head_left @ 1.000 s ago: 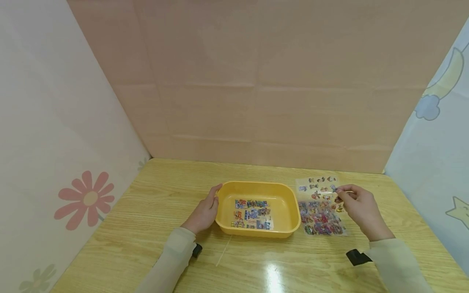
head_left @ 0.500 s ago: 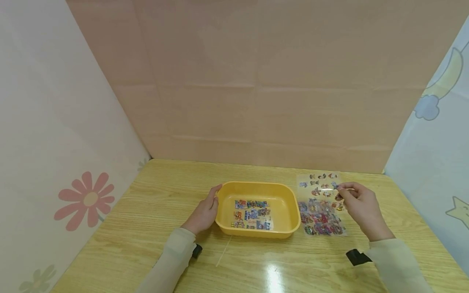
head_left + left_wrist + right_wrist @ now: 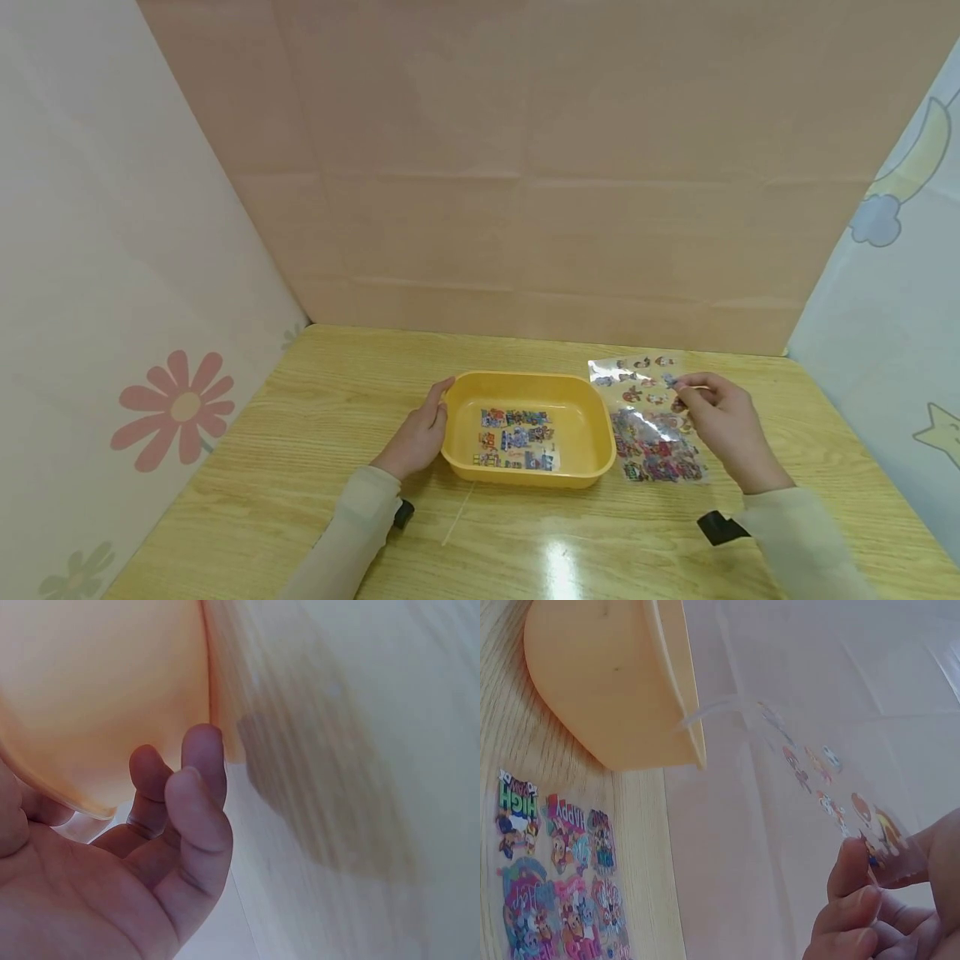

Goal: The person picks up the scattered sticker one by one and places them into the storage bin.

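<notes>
- Here's the yellow plastic tray (image 3: 588, 433) on the wood-grain counter (image 3: 360, 375), a clear sticker sheet (image 3: 517, 440) lying flat inside it.
- The two hands are well apart: the left hand (image 3: 416, 435) grips the tray's left end, fingers curled against the outer wall.
- Over on the right, the right hand (image 3: 727, 425) pinches a transparent character sticker sheet (image 3: 632, 392) between thumb and fingers, raised and bowed, just beside the tray.
- Below it, another sheet, the lettered sticker sheet (image 3: 660, 462), lies on the counter; "HIGH" and "HAPPY" are readable from the right wrist.
- And there's the change: against half a second ago, the right hand and its sheet have shifted left, towards the tray; tray and left hand have held their places.
- Whether the raised sheet's far end touches the rim, I can't tell; small print inside the tray is unreadable, and the left wrist view cuts off most of the tray.
</notes>
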Demonstrator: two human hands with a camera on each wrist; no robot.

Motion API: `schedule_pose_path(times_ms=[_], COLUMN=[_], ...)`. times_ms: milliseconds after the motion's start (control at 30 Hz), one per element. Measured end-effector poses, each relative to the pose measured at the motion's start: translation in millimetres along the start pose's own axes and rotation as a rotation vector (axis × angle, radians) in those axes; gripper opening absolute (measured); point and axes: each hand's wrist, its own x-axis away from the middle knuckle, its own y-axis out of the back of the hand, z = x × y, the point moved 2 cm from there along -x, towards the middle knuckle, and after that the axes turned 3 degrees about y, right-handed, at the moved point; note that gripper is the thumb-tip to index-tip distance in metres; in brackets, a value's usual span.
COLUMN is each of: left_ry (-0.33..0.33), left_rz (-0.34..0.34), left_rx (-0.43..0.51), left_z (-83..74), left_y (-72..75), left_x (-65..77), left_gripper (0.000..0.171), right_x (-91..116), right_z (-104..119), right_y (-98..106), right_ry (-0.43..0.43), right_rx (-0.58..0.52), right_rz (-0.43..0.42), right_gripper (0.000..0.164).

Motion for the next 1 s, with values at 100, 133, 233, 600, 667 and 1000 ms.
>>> schedule_pose_path(times_ms=[100, 133, 233, 600, 667, 1000], left_ry=[0.0, 0.0, 0.0, -0.01, -0.009, -0.003], left_rz=[-0.001, -0.002, -0.001, -0.002, -0.004, 0.0], left_rx=[0.0, 0.0, 0.0, 0.008, 0.014, 0.014], left_z=[0.1, 0.1, 0.4, 1.2, 1.2, 1.4], left_y=[-0.1, 0.0, -0.1, -0.4, -0.3, -0.6], left_x=[0.1, 0.0, -0.3, -0.8, -0.8, -1.2], left_gripper=[0.044, 0.044, 0.044, 0.044, 0.043, 0.044], right_x=[-0.1, 0.1, 0.4, 0.6, 0.0, -2.9], right_z=[1.6, 2.3, 5.2, 17.8, 19.9, 28.3], right_y=[-2.9, -3.9, -6.6, -16.1, -18.5, -32.1], right_ry=[0.01, 0.011, 0.016, 0.012, 0.011, 0.009], right_rx=[-0.011, -0.015, -0.022, -0.034, -0.035, -0.02], right_rz=[0.011, 0.013, 0.013, 0.048, 0.057, 0.107], right_gripper=[0.043, 0.043, 0.043, 0.042, 0.041, 0.039])
